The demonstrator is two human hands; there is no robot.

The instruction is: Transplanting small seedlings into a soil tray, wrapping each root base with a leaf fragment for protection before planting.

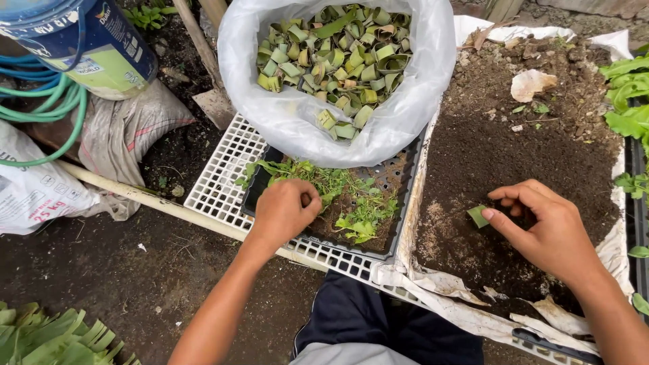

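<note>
My left hand [284, 211] is closed over small green seedlings [351, 203] growing in a black seedling tray [399, 177]; the fingertips are buried among the plants, so what they pinch is hidden. My right hand [541, 226] holds a small rolled green leaf cup [478, 216] between thumb and fingers, low over a heap of dark soil [500, 155] on white sheeting. A clear plastic bag [284, 115] full of several folded green leaf cups [338, 61] sits just behind the tray.
A white plastic grid crate [223, 176] lies under the black tray. A blue and green bucket [88, 40], green hose [47, 111], white sacks [34, 189] and a pale pipe [155, 203] are at left. Leafy plants [629, 101] stand at right, cut leaves [54, 338] at bottom left.
</note>
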